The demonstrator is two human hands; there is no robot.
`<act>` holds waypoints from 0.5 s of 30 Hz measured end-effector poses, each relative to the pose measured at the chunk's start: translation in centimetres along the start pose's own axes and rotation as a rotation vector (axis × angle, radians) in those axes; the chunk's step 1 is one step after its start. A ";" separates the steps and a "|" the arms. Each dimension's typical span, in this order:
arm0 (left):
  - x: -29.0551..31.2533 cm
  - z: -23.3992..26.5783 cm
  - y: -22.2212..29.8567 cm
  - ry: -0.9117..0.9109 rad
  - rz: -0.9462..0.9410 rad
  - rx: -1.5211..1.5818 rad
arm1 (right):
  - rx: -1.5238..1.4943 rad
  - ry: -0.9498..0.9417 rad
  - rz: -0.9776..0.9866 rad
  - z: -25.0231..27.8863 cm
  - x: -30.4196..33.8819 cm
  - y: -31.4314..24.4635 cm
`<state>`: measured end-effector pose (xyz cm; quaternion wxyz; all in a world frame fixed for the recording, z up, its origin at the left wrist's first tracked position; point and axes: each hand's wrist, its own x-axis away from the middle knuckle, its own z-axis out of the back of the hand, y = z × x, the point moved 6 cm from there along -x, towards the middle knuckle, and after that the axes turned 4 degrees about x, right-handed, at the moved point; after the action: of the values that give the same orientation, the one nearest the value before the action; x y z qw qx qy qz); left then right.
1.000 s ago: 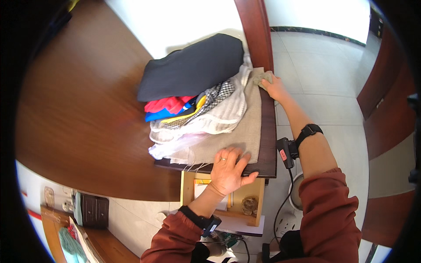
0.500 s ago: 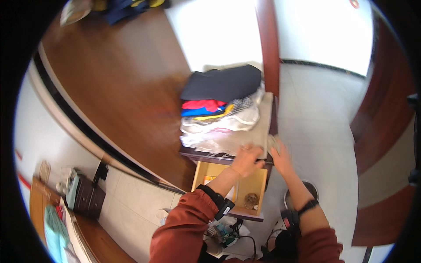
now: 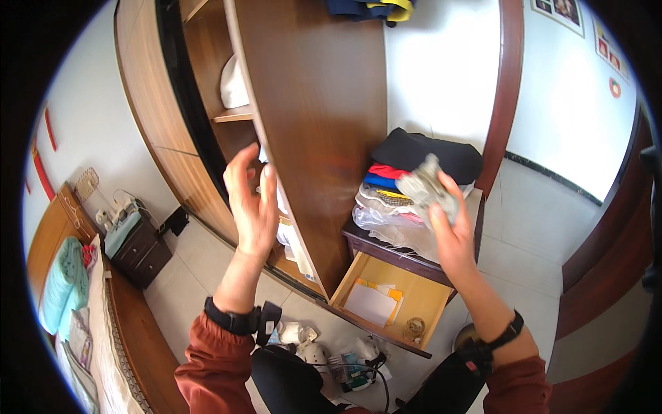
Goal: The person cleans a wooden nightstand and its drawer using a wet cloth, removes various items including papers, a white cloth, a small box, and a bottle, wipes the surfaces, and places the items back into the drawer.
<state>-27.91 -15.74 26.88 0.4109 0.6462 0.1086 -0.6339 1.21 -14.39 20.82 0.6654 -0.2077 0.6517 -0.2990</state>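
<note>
Right hand [image 3: 455, 238] grips crumpled grey-green cloth [image 3: 429, 188], hiding part of multicoloured folded clothes pile [image 3: 386, 181]; left hand [image 3: 253, 207] loosely wide.

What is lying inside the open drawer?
In the drawer lie white paper, something orange partly beneath it, and a small round brownish object. Whatever else the paper covers cannot be seen.

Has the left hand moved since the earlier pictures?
Yes: the left hand has moved leftward, away from the front edge of the dark cabinet that it was over.
</note>
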 end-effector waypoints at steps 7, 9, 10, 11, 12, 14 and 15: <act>-3.5 -4.6 -5.7 0.059 -0.026 0.192 | -0.490 0.017 -0.018 -15.1 -8.8 3.2; -3.3 -4.8 -6.0 0.120 -0.088 0.094 | -0.392 0.055 -0.060 -19.2 -8.8 5.0; -3.1 -4.9 -6.3 0.119 -0.084 0.109 | -0.212 0.124 0.022 -20.8 -9.6 5.2; -3.1 -5.1 -6.6 0.105 -0.063 0.162 | -0.025 0.203 0.019 -21.6 -10.4 5.8; -2.9 -5.2 -6.9 0.096 -0.034 0.192 | -0.048 0.185 0.076 -21.6 -12.5 6.2; -2.6 -5.4 -7.4 0.075 0.000 0.258 | -0.162 0.214 0.123 -20.4 -18.0 6.9; -2.6 -5.4 -7.4 0.069 -0.008 0.307 | -0.172 0.221 0.018 -19.6 -20.6 7.6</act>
<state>-29.28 -6.40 25.52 0.3005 0.7224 0.0271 -0.6221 -16.63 7.16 29.82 0.5718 -0.2240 0.7462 -0.2569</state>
